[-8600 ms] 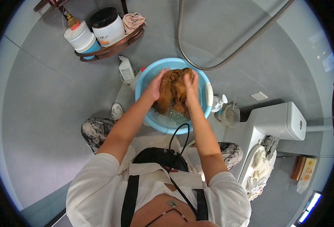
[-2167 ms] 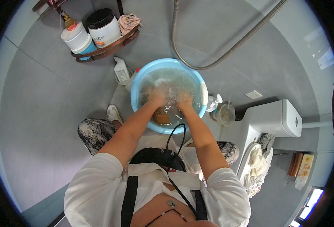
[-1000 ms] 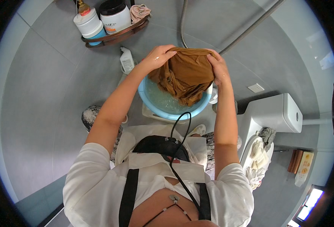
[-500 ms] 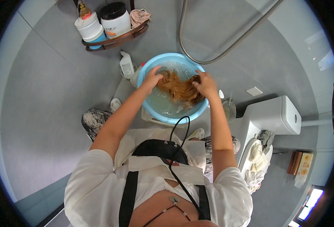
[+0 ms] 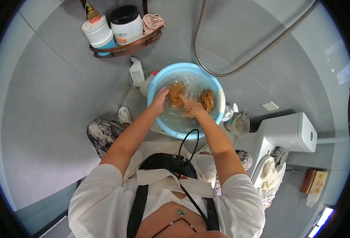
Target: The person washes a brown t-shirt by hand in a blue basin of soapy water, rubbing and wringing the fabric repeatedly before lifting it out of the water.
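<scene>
A brown cloth [image 5: 207, 100] lies in cloudy, foamy water inside a light blue basin [image 5: 156, 76]. Two bunched parts of it stand out of the water, one at the left and one at the right; whether they join underwater I cannot see. My left hand [image 5: 160, 99] is over the basin's left side, fingers stretched out, touching the edge of the left bunch. Reaching in toward the middle, my right hand [image 5: 192, 108] has its fingers apart, their tips against that same bunch. The right bunch is untouched.
White bottles [image 5: 136, 72] stand left of the basin. A pump bottle [image 5: 229, 112] and clear container [image 5: 241, 124] stand right of it, before a white toilet [image 5: 280, 127] with cloths on it. A metal hose [image 5: 246, 63] hangs behind; a corner shelf [image 5: 127, 47] holds tubs.
My right hand has come off the cloth's right part and moved left to its left part. The single brown mass now shows as two bunches. The view has shifted slightly.
</scene>
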Demonstrator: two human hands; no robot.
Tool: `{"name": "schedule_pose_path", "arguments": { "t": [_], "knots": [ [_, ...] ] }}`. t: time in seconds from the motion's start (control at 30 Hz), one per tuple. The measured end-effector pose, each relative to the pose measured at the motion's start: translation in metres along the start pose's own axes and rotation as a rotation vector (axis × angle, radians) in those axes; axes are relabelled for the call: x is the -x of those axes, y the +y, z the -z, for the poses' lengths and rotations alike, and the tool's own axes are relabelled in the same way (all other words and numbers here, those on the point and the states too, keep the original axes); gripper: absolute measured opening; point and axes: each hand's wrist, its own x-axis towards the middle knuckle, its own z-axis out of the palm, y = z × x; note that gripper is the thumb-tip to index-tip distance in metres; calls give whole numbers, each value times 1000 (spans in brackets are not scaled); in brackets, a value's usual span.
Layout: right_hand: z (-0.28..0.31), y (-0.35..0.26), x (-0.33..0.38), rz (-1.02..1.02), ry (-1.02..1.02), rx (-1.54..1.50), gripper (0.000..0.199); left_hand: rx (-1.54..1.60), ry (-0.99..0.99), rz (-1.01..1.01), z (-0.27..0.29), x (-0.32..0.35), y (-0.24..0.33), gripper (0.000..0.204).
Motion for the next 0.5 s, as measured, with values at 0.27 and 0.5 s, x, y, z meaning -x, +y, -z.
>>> {"name": "schedule_pose_path", "arguments": {
  "t": [0.27,0.5],
  "knots": [
    [-11,-3,-22,-108,145,-145,49,103,-189,-12,19,-45,-35,50],
    [9,17,2,64,478,-685,43,126,-11,113,-20,2,-7,52]
  ]
}}
